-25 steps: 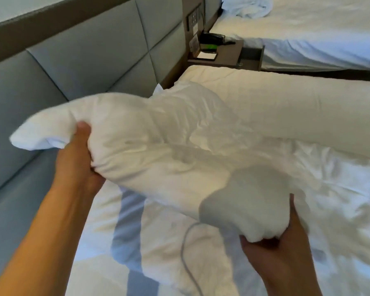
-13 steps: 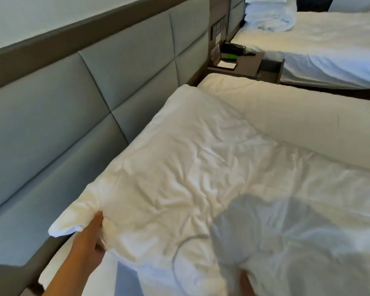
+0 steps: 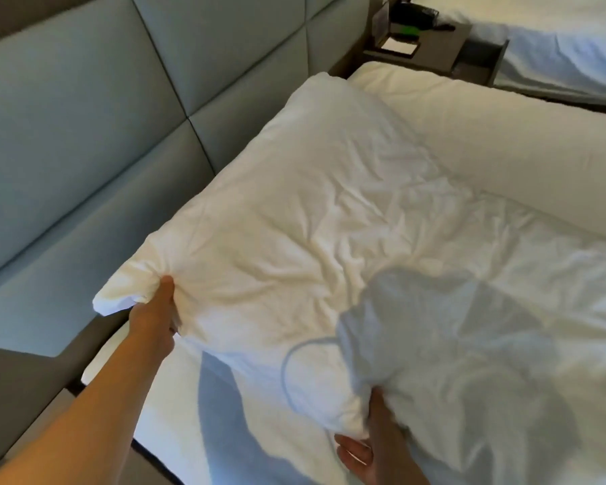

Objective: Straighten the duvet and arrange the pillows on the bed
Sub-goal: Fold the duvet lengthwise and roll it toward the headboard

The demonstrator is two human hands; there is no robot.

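A white, wrinkled pillow (image 3: 294, 218) lies along the head of the bed, close to the grey padded headboard (image 3: 84, 134). My left hand (image 3: 156, 315) grips its near left corner, thumb on top and fingers tucked under. My right hand (image 3: 371, 446) holds the pillow's near right corner from below, thumb pressed into the fabric. The white duvet (image 3: 522, 309) lies crumpled to the right of the pillow, and a long rolled fold of it (image 3: 504, 141) runs across the bed behind. Bare sheet (image 3: 203, 432) shows beneath the pillow's near edge.
A brown nightstand (image 3: 434, 47) with a phone and a notepad stands between this bed and a second bed (image 3: 557, 40) at the top right. The headboard's brown base ledge (image 3: 21, 397) runs along the left.
The pillow went from lifted and bunched in both hands to lying spread flat against the headboard. Both hands came down with it and still hold its near corners.
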